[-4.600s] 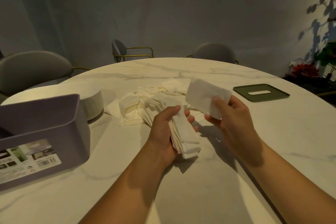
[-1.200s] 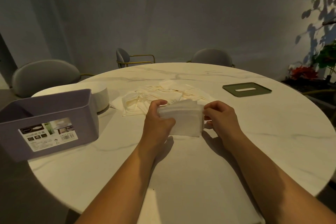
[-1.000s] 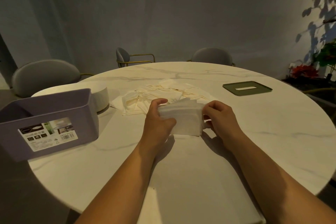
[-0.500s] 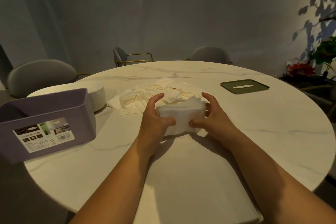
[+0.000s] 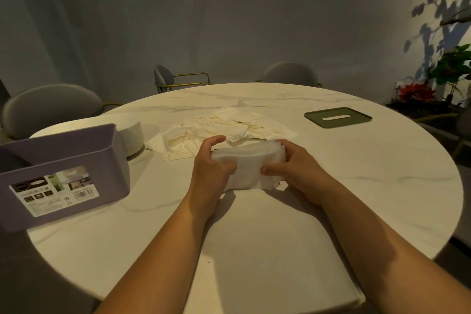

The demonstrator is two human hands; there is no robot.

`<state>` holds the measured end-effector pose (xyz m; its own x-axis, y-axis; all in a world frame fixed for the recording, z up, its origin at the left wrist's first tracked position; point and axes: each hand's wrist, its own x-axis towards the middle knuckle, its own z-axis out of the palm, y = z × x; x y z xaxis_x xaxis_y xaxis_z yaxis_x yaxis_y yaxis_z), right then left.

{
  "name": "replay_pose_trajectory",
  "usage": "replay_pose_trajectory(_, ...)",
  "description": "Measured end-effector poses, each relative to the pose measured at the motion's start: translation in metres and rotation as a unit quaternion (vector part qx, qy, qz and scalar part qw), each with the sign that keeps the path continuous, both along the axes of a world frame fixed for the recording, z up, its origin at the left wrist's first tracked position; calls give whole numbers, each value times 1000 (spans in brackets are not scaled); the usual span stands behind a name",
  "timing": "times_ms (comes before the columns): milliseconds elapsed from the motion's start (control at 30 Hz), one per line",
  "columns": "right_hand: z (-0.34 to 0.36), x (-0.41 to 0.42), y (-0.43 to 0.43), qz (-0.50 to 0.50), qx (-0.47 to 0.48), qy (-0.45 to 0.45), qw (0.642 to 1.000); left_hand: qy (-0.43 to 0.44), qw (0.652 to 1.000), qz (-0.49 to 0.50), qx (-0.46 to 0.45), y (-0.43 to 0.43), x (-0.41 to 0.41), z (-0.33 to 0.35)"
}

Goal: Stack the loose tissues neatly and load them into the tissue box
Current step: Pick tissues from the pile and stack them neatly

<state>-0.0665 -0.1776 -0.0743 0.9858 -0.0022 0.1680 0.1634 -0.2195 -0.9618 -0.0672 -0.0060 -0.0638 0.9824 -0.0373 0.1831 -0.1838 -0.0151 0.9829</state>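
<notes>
Tissues, white, gathered stack (image 5: 248,168): held on edge over the round white marble worktop (image 5: 382,186), right of the lilac plastic tissue box (image 5: 63,160) and well apart from it. Whether the lower edge touches the worktop cannot be told.
Grip: left hand (image 5: 211,168) and right hand (image 5: 295,173) clasp opposite ends, fingers (image 5: 215,140) curled round the stack. This is probably to square it, since the right-hand end is fanned.
Loose tissues, cream, spread pile (image 5: 221,127): right of the box, beyond the stack, not yet gathered.
Box: open-topped, label toward the camera, interior hidden.
Lid, dark green, slotted (image 5: 337,117): far right of the box, lying flat, apparently set aside for loading.
</notes>
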Motion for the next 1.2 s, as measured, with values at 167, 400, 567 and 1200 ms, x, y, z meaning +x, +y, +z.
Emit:
replay_pose_trajectory(167,-1,1,1,10,-23,2,1000,-13,999,10,42,-2,3,-3)
replay_pose_trajectory(400,-1,-1,8,35,-93,4,995,2,996,-13,86,-4,4,-3)
replay_pose_trajectory(567,0,-7,13,-16,-95,-41,995,10,997,-6,72,-7,-1,-2)
replay_pose_trajectory(1200,73,-13,127,-6,134,47,990,71,991,-116,-7,92,-18,51)
